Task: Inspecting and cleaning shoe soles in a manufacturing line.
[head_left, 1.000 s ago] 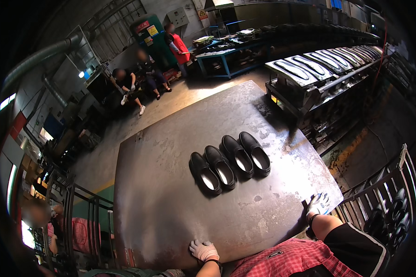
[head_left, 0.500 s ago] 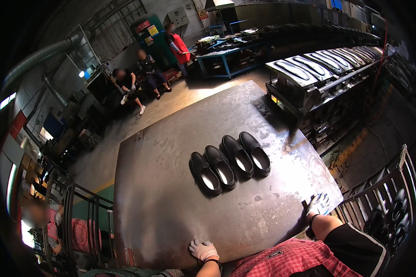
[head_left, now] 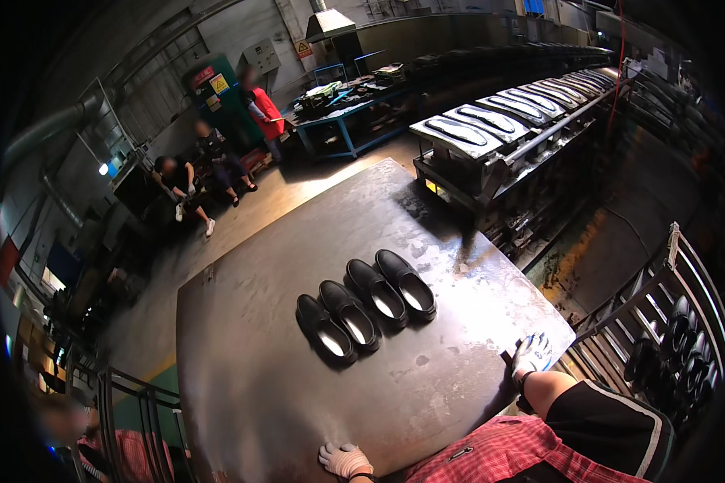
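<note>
My left hand (head_left: 345, 460), in a whitish striped knit glove, rests on the near edge of a grey metal table (head_left: 250, 322). Its fingers lie stretched on the surface and hold nothing. At the table's right corner, my right hand (head_left: 532, 355) lies flat in a white and grey glove, fingers apart. Beyond both hands, several black slip-on shoes (head_left: 366, 306) stand side by side in a slanting row in the middle of the table. Their toes face away from me and pale insoles show inside. Neither hand touches them.
A conveyor (head_left: 491, 133) carrying sole-shaped moulds runs past the table's far right corner. On the right, a metal rack (head_left: 648, 310) holds more black shoes (head_left: 689, 346). A blue workbench (head_left: 342, 129) stands farther back. Several people are along the back wall, and another person (head_left: 121, 451) is at lower left.
My view has turned to the right, so the table, shoes and conveyor appear farther left. Both hands keep their places on the table, and the shoes stay as they were on it.
</note>
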A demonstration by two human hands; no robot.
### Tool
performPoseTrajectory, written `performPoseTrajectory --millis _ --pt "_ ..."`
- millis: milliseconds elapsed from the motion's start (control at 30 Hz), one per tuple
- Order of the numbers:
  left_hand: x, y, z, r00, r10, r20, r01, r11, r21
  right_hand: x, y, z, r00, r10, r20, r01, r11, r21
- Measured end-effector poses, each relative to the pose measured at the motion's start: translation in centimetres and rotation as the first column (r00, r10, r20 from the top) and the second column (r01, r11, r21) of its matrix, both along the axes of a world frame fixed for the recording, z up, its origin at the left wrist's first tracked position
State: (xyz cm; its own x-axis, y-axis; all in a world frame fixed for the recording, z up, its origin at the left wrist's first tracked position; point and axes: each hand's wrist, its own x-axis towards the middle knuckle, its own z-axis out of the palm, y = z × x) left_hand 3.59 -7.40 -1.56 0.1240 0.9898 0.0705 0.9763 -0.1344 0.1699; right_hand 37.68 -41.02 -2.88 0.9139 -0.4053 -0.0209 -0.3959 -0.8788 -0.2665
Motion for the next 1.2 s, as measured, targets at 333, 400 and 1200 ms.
performPoseTrajectory --millis 333,400,1200 --pt "-0.8 -0.5 -0.3 0.991 -0.106 -0.081 0.111 0.992 0.053 0.1 -0.1 -0.4 1.000 -0.017 0.026 0.017 1.000 -0.022" --pt "-1.3 -0.7 -0.6 0.966 -0.204 -0.157 0.221 0.971 0.095 0.1 -0.2 -0.6 0.999 -0.015 0.030 0.016 0.999 -0.030" --pt "-1.2 -0.7 -0.4 0.958 -0.191 -0.214 0.217 0.970 0.105 0.3 -0.2 -1.5 0.999 -0.013 0.050 0.014 1.000 -0.025"
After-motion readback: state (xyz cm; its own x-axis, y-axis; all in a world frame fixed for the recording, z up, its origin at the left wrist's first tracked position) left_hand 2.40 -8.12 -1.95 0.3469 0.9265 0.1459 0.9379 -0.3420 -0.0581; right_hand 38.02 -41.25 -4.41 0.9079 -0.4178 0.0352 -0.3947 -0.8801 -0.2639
